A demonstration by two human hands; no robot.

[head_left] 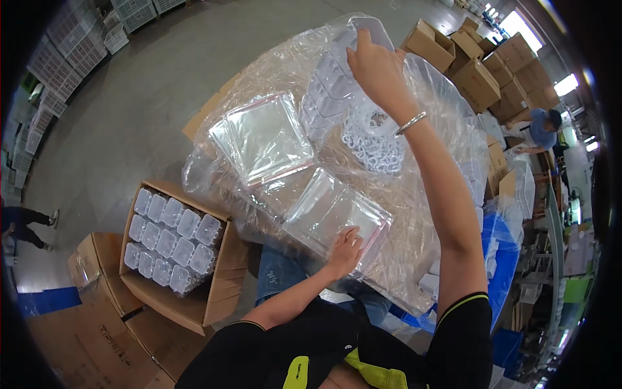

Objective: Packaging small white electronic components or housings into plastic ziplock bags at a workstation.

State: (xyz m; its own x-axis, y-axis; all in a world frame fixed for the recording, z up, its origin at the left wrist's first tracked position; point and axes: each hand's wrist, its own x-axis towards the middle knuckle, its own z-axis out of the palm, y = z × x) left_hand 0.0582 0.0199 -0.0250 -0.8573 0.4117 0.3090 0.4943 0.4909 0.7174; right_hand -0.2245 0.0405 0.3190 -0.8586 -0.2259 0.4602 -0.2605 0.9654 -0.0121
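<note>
My left hand [345,253] lies with fingers spread on the near stack of clear plastic bags [327,206]. A second stack of clear bags [264,139] lies beyond it to the left. Stretched to the far side of the table, my right hand [379,65] is closed on the rim of a translucent plastic container [368,26]. A row of nested translucent containers [322,97] runs toward me from there. Under my right wrist sits a heap of white plastic rings or links [376,146]; their exact kind is unclear.
Crinkled clear film [414,214] covers the table. At the lower left stands an open carton [223,279] with rows of wrapped translucent containers [166,243]. Brown cartons [476,84] are piled at the far right, near another person [539,129]. A blue bin [499,246] is at my right.
</note>
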